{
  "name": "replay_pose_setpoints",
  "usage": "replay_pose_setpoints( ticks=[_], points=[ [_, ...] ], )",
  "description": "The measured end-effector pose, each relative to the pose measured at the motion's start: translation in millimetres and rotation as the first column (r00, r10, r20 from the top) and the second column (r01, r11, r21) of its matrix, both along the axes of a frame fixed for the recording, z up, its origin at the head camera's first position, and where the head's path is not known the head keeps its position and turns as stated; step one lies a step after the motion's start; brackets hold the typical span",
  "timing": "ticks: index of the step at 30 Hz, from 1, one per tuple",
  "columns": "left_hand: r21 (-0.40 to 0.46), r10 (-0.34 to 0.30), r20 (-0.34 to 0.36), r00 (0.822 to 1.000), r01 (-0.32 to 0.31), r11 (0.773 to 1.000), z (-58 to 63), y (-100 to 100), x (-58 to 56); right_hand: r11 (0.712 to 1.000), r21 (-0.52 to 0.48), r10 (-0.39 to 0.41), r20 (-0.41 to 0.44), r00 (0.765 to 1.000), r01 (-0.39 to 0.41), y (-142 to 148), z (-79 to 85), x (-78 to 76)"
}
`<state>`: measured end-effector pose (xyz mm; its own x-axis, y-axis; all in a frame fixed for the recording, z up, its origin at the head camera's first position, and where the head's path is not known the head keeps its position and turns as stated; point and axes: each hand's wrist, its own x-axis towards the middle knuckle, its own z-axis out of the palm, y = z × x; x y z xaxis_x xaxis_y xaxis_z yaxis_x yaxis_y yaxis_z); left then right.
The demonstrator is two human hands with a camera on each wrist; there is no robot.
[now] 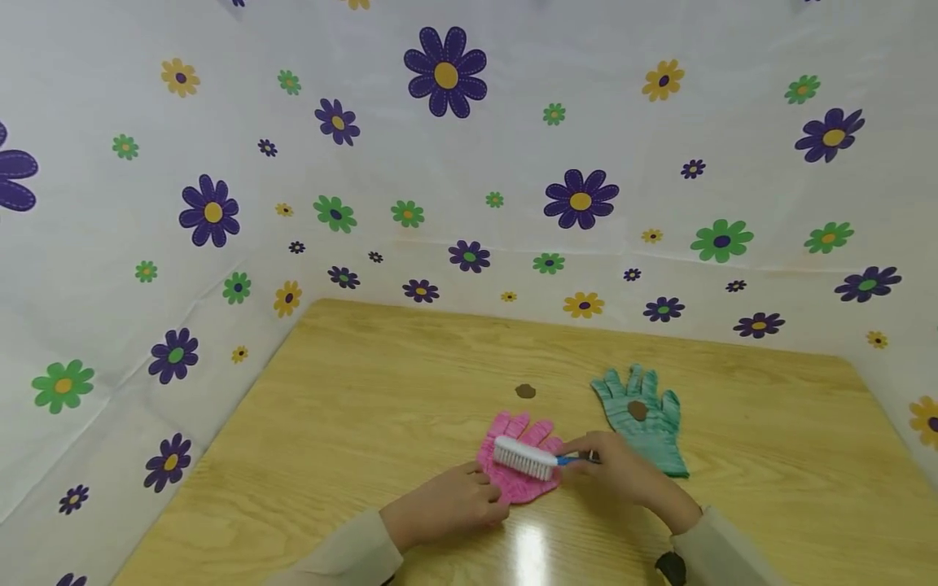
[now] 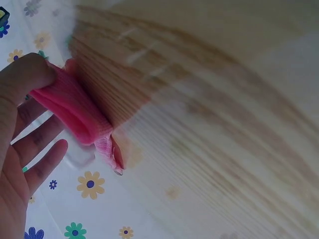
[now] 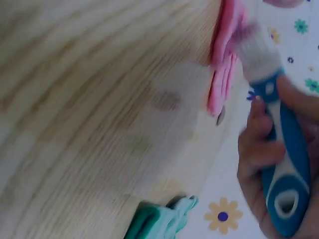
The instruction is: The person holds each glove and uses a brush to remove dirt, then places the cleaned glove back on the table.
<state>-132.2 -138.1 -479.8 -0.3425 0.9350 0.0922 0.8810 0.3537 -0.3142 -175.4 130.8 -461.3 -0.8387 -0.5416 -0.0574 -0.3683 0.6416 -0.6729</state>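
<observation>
A pink knit glove (image 1: pixel 516 488) lies on the wooden table, its fingers pointing away from me. My left hand (image 1: pixel 458 503) holds its cuff edge at the left; in the left wrist view the thumb lies over the pink cuff (image 2: pixel 75 107), the other fingers spread beyond it. In my right hand (image 1: pixel 611 468) is a scrub brush (image 1: pixel 523 457) with a white head and a blue-and-white handle (image 3: pixel 286 149), my fingers wrapped round that handle. The bristles (image 3: pixel 246 37) face down at the glove, blurred in the right wrist view.
To the right lies a green glove (image 1: pixel 655 435) with a brown patch (image 1: pixel 637 410) on its back. Another flat brown piece (image 1: pixel 525 391) rests on the table (image 1: pixel 366 382) behind the pink glove. A dark object (image 1: pixel 670 567) shows beside my right sleeve. Flower-printed sheeting (image 1: pixel 498 146) surrounds the table.
</observation>
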Motion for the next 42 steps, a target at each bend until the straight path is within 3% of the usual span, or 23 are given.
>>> replay_pose_setpoints(
  ticks=[3,5,12,16,23,25,26,27,28,29,30,31,32,33,34,35,36,37,38,40,41,42],
  points=[
    [-0.020,0.005,0.005,1.000,-0.005,1.000,0.7,1.1,-0.3,0.975,0.062,-0.202,-0.136,0.970,0.212,3.8,0.2,-3.4],
    [-0.028,0.006,0.012,1.000,-0.006,1.000,0.0,1.0,0.2,0.954,0.079,-0.266,-0.213,0.940,0.288,6.2,3.7,-3.8],
    [-0.003,0.011,-0.015,1.000,-0.011,1.000,-0.8,-0.4,-0.9,0.957,0.082,-0.232,-0.360,0.904,0.278,5.2,24.9,15.7],
    [0.050,0.023,-0.031,0.999,-0.021,0.999,3.4,1.9,-2.8,0.945,0.055,-0.277,-0.395,0.876,0.324,17.5,35.8,33.2],
    [0.208,0.102,-0.093,0.990,-0.081,0.975,28.4,10.5,-11.0,0.913,0.011,-0.372,-0.390,0.842,0.408,51.8,36.9,48.4],
    [0.287,0.148,-0.097,0.984,-0.115,0.951,40.1,16.6,-16.0,0.908,0.011,-0.381,-0.391,0.837,0.419,60.1,34.5,48.8],
    [0.342,0.182,-0.074,0.980,-0.147,0.928,46.5,20.0,-18.6,0.906,0.009,-0.386,-0.389,0.836,0.422,63.5,33.8,49.0],
    [0.402,0.225,-0.031,0.974,-0.194,0.895,53.5,23.3,-21.3,0.904,0.001,-0.393,-0.390,0.833,0.427,66.4,33.1,48.8],
    [0.470,0.270,0.034,0.962,-0.254,0.845,59.6,26.0,-24.1,0.903,-0.011,-0.399,-0.393,0.828,0.430,68.9,32.4,48.0],
    [0.535,0.310,0.132,0.942,-0.331,0.777,65.6,28.1,-26.6,0.902,-0.023,-0.404,-0.399,0.823,0.432,70.9,32.2,47.0],
    [0.586,0.332,0.256,0.908,-0.418,0.694,72.1,29.5,-28.4,0.901,-0.041,-0.410,-0.405,0.817,0.432,72.5,32.5,46.2],
    [0.613,0.336,0.397,0.854,-0.519,0.596,77.6,30.2,-30.0,0.900,-0.064,-0.418,-0.413,0.809,0.431,73.8,32.9,45.5],
    [0.617,0.315,0.534,0.784,-0.617,0.489,81.7,30.2,-31.7,0.898,-0.081,-0.422,-0.429,0.799,0.432,75.2,33.0,44.5],
    [0.592,0.273,0.659,0.700,-0.708,0.385,83.6,29.1,-33.3,0.897,-0.095,-0.427,-0.444,0.788,0.433,76.3,32.9,43.6],
    [0.540,0.212,0.769,0.603,-0.790,0.290,82.7,27.3,-34.7,0.895,-0.111,-0.432,-0.455,0.779,0.432,77.5,33.5,42.8],
    [0.460,0.143,0.859,0.492,-0.864,0.206,79.8,24.9,-35.7,0.894,-0.123,-0.436,-0.467,0.770,0.431,78.4,34.0,42.4],
    [0.365,0.079,0.922,0.380,-0.919,0.149,74.4,21.9,-36.1,0.892,-0.136,-0.440,-0.473,0.763,0.431,79.4,34.2,42.3],
    [0.265,0.028,0.962,0.270,-0.957,0.117,66.2,18.3,-36.1,0.890,-0.144,-0.445,-0.478,0.757,0.433,80.2,34.6,42.2],
    [0.169,-0.015,0.986,0.168,-0.980,0.110,55.7,14.5,-35.5,0.888,-0.143,-0.449,-0.481,0.753,0.437,81.0,34.7,42.3],
    [-0.020,-0.062,0.998,-0.028,-0.990,0.139,33.6,6.3,-30.8,0.883,-0.143,-0.456,-0.480,0.750,0.446,81.8,35.1,42.6],
    [-0.093,-0.057,0.993,-0.104,-0.981,0.170,23.7,2.1,-26.7,0.883,-0.135,-0.456,-0.479,0.750,0.450,82.0,34.8,42.7],
    [-0.148,-0.042,0.986,-0.160,-0.966,0.210,14.8,-2.2,-22.1,0.883,-0.129,-0.454,-0.478,0.752,0.451,81.8,34.6,42.8]
  ],
)
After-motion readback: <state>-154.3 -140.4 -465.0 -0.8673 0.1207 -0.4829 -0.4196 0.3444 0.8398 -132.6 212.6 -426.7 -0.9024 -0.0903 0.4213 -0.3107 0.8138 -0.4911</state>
